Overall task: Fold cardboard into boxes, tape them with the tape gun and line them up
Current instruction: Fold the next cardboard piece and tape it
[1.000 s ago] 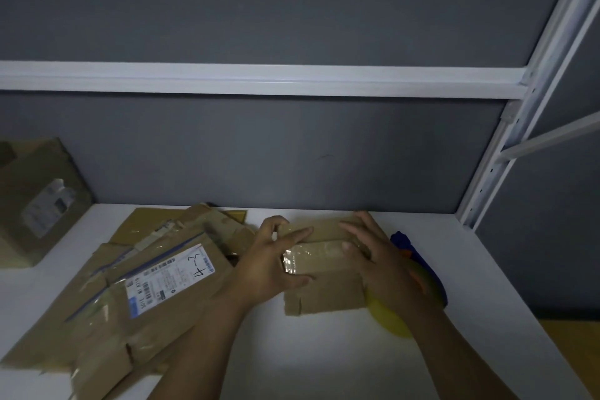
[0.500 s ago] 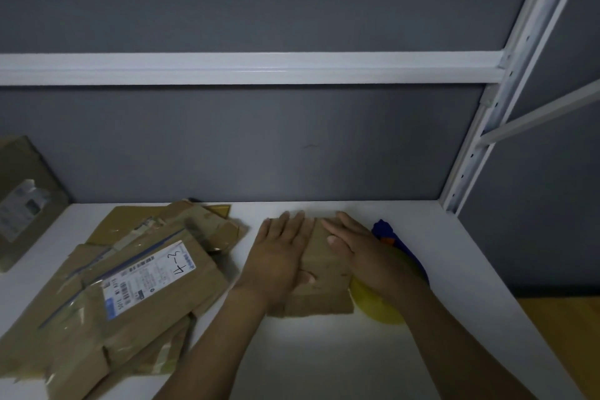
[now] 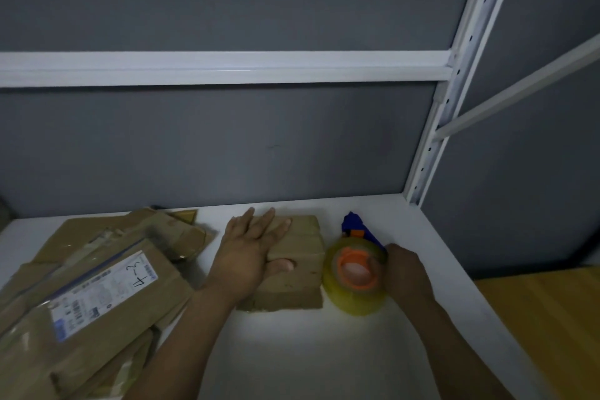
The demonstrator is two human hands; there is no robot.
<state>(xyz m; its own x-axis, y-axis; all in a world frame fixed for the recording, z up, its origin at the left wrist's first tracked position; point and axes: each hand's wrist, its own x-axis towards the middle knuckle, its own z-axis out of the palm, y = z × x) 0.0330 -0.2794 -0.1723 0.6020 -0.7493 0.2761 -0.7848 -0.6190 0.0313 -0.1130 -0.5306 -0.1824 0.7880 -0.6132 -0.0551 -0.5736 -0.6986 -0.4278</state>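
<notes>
Cardboard box (image 3: pixel 298 265), folded shut, mid shelf (image 3: pixel 324 354); left hand (image 3: pixel 248 253) flat on top, fingers straight, pressing flaps. Right hand (image 3: pixel 404 273) curled round tape gun (image 3: pixel 355 279), just right of box. Step judged: taping. Next: bring gun onto seam.

The left hand (image 3: pixel 250 256) covered part of the box (image 3: pixel 302 256), and the right hand (image 3: pixel 406 273) hid the handle of the tape gun (image 3: pixel 355 273). Flattened cardboard (image 3: pixel 136 318) at the left edge of the counter (image 3: pixel 324 351) ran off frame, the print on its label (image 3: pixel 104 295) too small to read.
</notes>
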